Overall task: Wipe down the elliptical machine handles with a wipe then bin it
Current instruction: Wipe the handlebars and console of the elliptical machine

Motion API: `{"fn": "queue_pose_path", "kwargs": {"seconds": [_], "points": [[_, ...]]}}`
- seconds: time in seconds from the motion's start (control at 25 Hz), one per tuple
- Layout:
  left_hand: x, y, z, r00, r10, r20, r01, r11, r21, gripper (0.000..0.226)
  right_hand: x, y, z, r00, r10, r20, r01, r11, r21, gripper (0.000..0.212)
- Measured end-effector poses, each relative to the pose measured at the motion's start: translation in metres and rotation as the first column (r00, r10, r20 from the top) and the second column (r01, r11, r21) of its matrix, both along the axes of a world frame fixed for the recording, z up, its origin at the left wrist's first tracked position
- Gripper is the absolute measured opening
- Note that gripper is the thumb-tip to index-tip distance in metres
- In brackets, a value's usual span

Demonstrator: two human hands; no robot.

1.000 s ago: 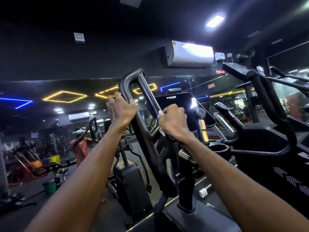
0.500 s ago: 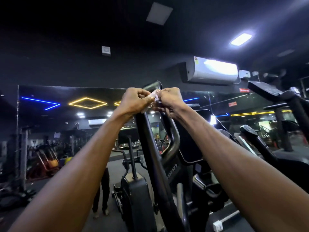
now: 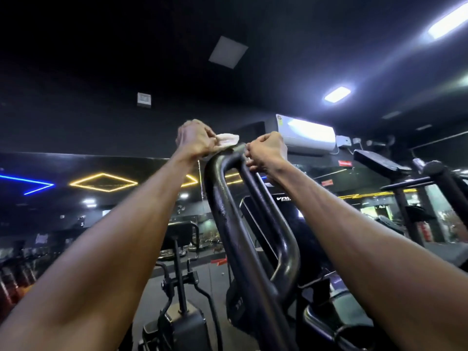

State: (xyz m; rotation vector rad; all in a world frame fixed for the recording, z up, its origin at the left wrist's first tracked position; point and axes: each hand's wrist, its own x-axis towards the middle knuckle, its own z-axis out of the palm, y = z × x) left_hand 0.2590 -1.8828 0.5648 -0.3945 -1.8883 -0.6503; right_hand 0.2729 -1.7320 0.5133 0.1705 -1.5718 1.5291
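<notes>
1. Two bare hands worked at the top of one tall black looped handle [image 3: 229, 206] of the elliptical machine [image 3: 255, 295], which filled the middle of the view and rose from the machine's dark body below; its paint looked scuffed and glossy along the left tube.
2. Behind it hung a white wall air conditioner [image 3: 307, 136], with a mirrored wall of yellow and blue light strips [image 3: 103, 182] to the left and more dark gym machines [image 3: 405, 178] to the right.
3. The left hand [image 3: 195, 139] was closed in a loose fist at the top-left bend of the loop, thumb and fingers pinching a crumpled white wipe [image 3: 228, 141] that lay pressed against the crest of the bar.
4. The right hand [image 3: 266, 154] was curled just beside it on the top-right bend, fingers bent inward near the bar; whether it truly gripped the tube or only steadied it, I could not tell, and it held no part of the wipe that showed.
5. Judged from this, the step in hand was the wiping of the upper curve, so the task looked well short of done: no bin was in view.
6. The next move would call for drawing the wipe down one side of the loop with firm wrap-around contact, while the other hand kept the swinging handle from moving.
</notes>
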Motion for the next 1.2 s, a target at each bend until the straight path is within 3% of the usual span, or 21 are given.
{"fn": "queue_pose_path", "kwargs": {"seconds": [0.12, 0.2, 0.24, 0.32, 0.4, 0.56, 0.64, 0.8, 0.84, 0.96, 1.08, 1.2], "points": [[-0.017, 0.003, 0.000, 0.966, -0.142, 0.217, 0.142, 0.990, 0.016, 0.014, 0.015, -0.004, -0.019, 0.989, -0.143, 0.022, 0.141, 0.987, 0.074, 0.028], [-0.021, 0.010, -0.007, 0.871, -0.389, 0.299, 0.344, 0.919, 0.193, 0.008, 0.017, -0.006, -0.031, 0.985, -0.172, 0.002, 0.171, 0.980, 0.097, 0.021], [-0.021, 0.013, -0.009, 0.785, -0.526, 0.328, 0.442, 0.845, 0.299, 0.015, 0.015, -0.008, -0.034, 0.983, -0.182, -0.019, 0.183, 0.978, 0.103, 0.019], [-0.023, 0.015, -0.011, 0.494, -0.760, 0.422, 0.605, 0.649, 0.462, 0.026, 0.009, -0.014, -0.039, 0.974, -0.218, -0.057, 0.224, 0.965, 0.137, 0.016], [-0.026, 0.013, -0.015, 0.311, -0.817, 0.485, 0.650, 0.555, 0.519, 0.032, 0.004, -0.018, -0.042, 0.963, -0.266, -0.052, 0.271, 0.944, 0.190, 0.018], [-0.037, 0.002, -0.018, 0.222, -0.832, 0.508, 0.660, 0.512, 0.551, 0.031, 0.002, -0.017, -0.047, 0.948, -0.308, -0.077, 0.318, 0.914, 0.251, 0.019], [-0.033, 0.004, -0.009, 0.260, -0.788, 0.558, 0.641, 0.573, 0.511, 0.032, 0.001, -0.017, -0.045, 0.951, -0.302, -0.068, 0.309, 0.916, 0.256, 0.017], [-0.021, 0.011, -0.013, 0.420, -0.680, 0.601, 0.625, 0.697, 0.351, 0.035, 0.000, -0.015, -0.044, 0.955, -0.290, -0.068, 0.298, 0.920, 0.253, 0.015], [-0.022, 0.005, -0.015, 0.433, -0.687, 0.583, 0.627, 0.695, 0.353, 0.032, -0.001, -0.014, -0.046, 0.954, -0.292, -0.072, 0.301, 0.919, 0.256, 0.015], [-0.023, -0.008, -0.027, 0.347, -0.731, 0.588, 0.627, 0.647, 0.434, 0.031, 0.000, -0.011, -0.047, 0.953, -0.292, -0.084, 0.304, 0.914, 0.269, 0.014], [-0.017, 0.004, -0.027, 0.369, -0.775, 0.513, 0.621, 0.616, 0.484, 0.035, 0.002, -0.014, -0.047, 0.954, -0.287, -0.086, 0.299, 0.916, 0.269, 0.016], [-0.008, -0.002, -0.043, 0.346, -0.810, 0.473, 0.643, 0.572, 0.509, 0.025, 0.005, -0.012, -0.050, 0.956, -0.283, -0.082, 0.295, 0.915, 0.276, 0.018]]}}
